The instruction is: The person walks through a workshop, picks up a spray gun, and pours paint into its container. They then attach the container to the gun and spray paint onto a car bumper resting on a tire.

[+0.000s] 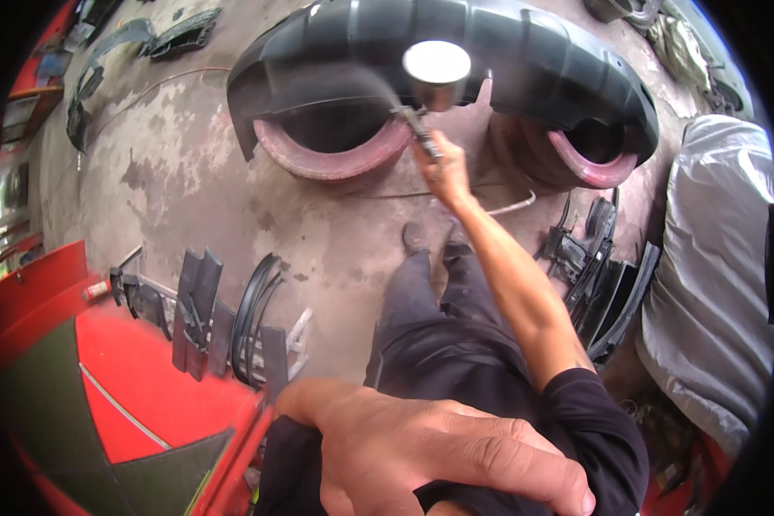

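My right hand (445,172) is wrapped round the handle of a spray gun (420,131), my arm stretched forward. A round cup with a white top (437,62) sits on the gun. Pale mist drifts to the left of it, in front of a long dark bumper (559,56). Two tyres with pinkish dust, one at the left (331,163) and one at the right (609,174), lie beneath the bumper. Close to the camera, my left hand (430,443) is raised across my chest. Its visible fingers stretch to the right with nothing seen in them; some are cut off by the lower edge.
At the left stands a red panel (142,370) with black trim strips (202,301) on a rack beside it. Dark car parts (606,284) lie at the right, next to a grey-covered bulk (709,232). A hose (512,206) runs over the stained concrete floor (206,206).
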`<act>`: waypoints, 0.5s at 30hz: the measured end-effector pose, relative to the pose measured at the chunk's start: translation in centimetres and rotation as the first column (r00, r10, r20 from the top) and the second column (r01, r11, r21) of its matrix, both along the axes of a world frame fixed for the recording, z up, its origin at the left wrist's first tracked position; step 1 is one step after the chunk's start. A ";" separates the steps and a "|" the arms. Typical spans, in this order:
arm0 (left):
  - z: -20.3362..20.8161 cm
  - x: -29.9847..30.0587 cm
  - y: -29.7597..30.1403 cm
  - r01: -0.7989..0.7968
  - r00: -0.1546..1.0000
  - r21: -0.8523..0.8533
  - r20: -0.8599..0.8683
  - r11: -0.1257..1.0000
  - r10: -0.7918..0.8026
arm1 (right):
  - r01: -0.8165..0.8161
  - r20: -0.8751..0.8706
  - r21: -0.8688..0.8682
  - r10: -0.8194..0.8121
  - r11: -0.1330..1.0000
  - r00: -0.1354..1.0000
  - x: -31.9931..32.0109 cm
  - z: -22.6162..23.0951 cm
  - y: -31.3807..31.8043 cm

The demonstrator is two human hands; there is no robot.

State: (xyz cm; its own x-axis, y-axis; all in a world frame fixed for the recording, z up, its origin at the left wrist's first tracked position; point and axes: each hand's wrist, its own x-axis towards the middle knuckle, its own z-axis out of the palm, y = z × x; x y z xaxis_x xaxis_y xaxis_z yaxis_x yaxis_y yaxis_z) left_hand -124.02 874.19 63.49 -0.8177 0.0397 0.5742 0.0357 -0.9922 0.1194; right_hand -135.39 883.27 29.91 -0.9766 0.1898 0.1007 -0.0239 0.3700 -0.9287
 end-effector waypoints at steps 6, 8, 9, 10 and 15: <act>2.7 0.8 3.5 0.033 0.991 0.055 0.129 0.998 -0.040 | 0.317 0.060 0.039 -0.318 0.948 0.946 3.4 1.7 15.8; 3.4 0.2 3.9 0.085 0.988 0.035 0.125 0.996 -0.089 | 0.404 0.175 -0.010 -0.397 0.915 0.901 4.5 2.7 19.7; 3.7 0.1 4.7 0.078 0.986 0.058 0.142 0.995 -0.086 | 0.435 0.176 0.052 -0.437 0.899 0.882 5.2 3.2 22.0; 4.3 0.4 6.7 -0.013 0.982 0.105 0.191 0.994 -0.007 | 0.476 0.169 0.089 -0.484 0.875 0.859 5.5 3.5 23.9; 0.0 -3.3 3.4 0.559 0.813 -0.329 0.034 0.761 -0.582 | 0.637 0.074 0.283 -0.678 0.717 0.731 9.2 3.5 36.9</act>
State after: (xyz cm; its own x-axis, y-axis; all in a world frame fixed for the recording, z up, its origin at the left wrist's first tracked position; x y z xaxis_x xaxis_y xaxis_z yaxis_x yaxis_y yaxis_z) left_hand -127.29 877.60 63.46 -0.5471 0.6706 0.5009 -0.5057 -0.7417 0.4406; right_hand -126.14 920.17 33.42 -0.6178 0.7824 0.0781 0.4456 0.4302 -0.7851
